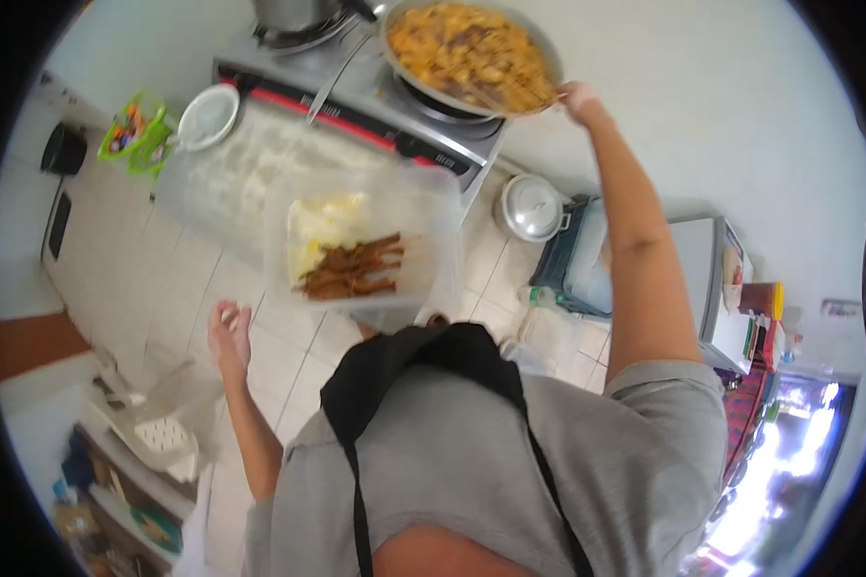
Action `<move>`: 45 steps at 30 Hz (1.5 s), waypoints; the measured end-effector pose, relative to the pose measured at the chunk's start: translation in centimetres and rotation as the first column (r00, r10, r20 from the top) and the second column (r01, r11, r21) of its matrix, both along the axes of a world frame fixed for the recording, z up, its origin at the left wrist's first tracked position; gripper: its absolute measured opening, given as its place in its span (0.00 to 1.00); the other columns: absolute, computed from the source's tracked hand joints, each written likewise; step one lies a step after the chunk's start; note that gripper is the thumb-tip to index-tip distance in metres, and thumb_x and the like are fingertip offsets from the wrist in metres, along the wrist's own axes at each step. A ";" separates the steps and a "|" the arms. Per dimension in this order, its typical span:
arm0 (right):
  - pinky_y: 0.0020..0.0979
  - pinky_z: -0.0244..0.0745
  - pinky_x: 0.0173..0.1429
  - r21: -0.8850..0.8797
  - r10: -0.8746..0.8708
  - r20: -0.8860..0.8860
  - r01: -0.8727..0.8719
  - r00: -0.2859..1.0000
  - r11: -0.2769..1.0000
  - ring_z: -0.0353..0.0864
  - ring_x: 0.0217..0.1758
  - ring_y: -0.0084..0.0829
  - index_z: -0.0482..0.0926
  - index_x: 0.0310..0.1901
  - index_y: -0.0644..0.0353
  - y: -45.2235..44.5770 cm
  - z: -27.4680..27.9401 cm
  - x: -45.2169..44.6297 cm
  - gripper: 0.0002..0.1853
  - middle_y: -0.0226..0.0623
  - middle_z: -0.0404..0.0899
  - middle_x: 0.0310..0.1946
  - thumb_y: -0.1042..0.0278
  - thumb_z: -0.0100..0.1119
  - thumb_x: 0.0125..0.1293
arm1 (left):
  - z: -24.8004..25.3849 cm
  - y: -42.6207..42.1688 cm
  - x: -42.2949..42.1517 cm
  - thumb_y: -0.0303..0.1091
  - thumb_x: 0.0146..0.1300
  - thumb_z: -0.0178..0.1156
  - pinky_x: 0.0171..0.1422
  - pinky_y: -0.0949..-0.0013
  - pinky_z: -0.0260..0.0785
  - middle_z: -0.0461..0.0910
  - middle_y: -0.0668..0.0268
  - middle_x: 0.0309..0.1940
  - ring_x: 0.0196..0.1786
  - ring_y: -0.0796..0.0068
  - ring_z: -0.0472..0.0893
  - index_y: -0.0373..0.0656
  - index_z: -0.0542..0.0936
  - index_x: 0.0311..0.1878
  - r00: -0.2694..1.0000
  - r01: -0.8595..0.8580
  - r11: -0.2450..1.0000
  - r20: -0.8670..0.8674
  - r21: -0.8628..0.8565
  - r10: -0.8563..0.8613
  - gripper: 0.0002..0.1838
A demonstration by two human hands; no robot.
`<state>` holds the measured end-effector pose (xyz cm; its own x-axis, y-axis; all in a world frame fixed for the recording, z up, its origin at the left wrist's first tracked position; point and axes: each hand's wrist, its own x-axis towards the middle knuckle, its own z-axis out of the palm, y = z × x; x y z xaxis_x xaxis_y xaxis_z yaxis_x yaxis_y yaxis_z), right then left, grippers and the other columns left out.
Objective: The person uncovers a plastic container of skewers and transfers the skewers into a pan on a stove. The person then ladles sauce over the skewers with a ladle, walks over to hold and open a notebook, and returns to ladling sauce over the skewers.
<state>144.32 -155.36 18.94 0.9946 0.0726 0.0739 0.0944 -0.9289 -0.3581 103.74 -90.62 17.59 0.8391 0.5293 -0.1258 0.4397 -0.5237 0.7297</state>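
Observation:
My right hand (575, 100) is closed at the right rim of a wide pan (392, 60) on the stove, by the ends of some thin sticks; what exactly it grips is too small to tell. Orange-yellow food (467, 53) with darker pieces fills the pan. My left hand (230, 332) hangs over the floor at the left, fingers apart and nothing in them. Between my hands, a clear plastic tub (443, 216) holds browned skewers (351, 269) beside something pale yellow (322, 226).
A two-burner stove (356, 130) carries a pot (293, 13) and a long-handled utensil (327, 91). Left of it are a white strainer (208, 116) and a green basket (133, 135). A lidded pot (531, 207) and a dark crate (558, 260) stand at the right.

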 end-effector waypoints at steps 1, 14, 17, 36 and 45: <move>0.39 0.76 0.51 -0.071 -0.023 -0.013 0.022 1.000 0.997 0.82 0.42 0.48 0.83 0.49 0.56 -0.4 0.1 0.3 0.14 0.52 0.82 0.40 0.72 0.56 0.61 | 1.0 -0.5 -0.1 0.32 0.59 0.67 0.53 0.66 0.75 0.75 0.59 0.51 0.51 0.64 0.79 0.38 0.74 0.48 1.000 0.000 1.000 0.008 -0.008 0.000 0.17; 0.45 0.55 0.72 -0.049 0.614 -0.429 -0.696 0.662 0.717 0.61 0.68 0.50 0.53 0.70 0.66 25.7 -7.9 -26.0 0.56 0.51 0.65 0.62 0.44 0.72 0.47 | 2.4 -3.7 0.7 0.34 0.59 0.67 0.49 0.67 0.74 0.74 0.60 0.51 0.53 0.66 0.77 0.40 0.74 0.50 0.999 -0.030 0.999 0.027 -0.013 0.030 0.18; 0.49 0.54 0.71 -0.219 0.512 -0.442 -0.642 0.737 0.735 0.63 0.67 0.48 0.51 0.70 0.68 26.6 -9.2 -26.9 0.58 0.49 0.66 0.61 0.44 0.73 0.44 | 1.6 -3.0 0.3 0.34 0.59 0.67 0.49 0.67 0.74 0.74 0.60 0.51 0.53 0.65 0.78 0.40 0.74 0.50 0.999 -0.020 0.999 0.050 -0.029 0.021 0.18; 0.47 0.72 0.49 0.265 0.500 -0.566 -0.430 0.655 0.863 0.79 0.43 0.55 0.65 0.46 0.67 26.6 -12.9 -27.8 0.23 0.56 0.77 0.37 0.51 0.52 0.67 | 1.4 -1.7 0.5 0.30 0.59 0.66 0.48 0.66 0.73 0.74 0.62 0.48 0.50 0.67 0.77 0.41 0.73 0.48 0.999 -0.001 0.998 0.047 -0.063 0.004 0.16; 0.49 0.72 0.49 0.322 0.546 -0.497 -0.441 0.675 0.838 0.78 0.46 0.54 0.69 0.49 0.60 27.0 -14.4 -28.6 0.20 0.54 0.78 0.40 0.50 0.42 0.72 | 1.2 -4.5 -2.5 0.34 0.59 0.67 0.48 0.67 0.73 0.76 0.63 0.46 0.49 0.68 0.79 0.41 0.74 0.48 0.995 -0.085 0.995 0.047 -0.046 0.087 0.16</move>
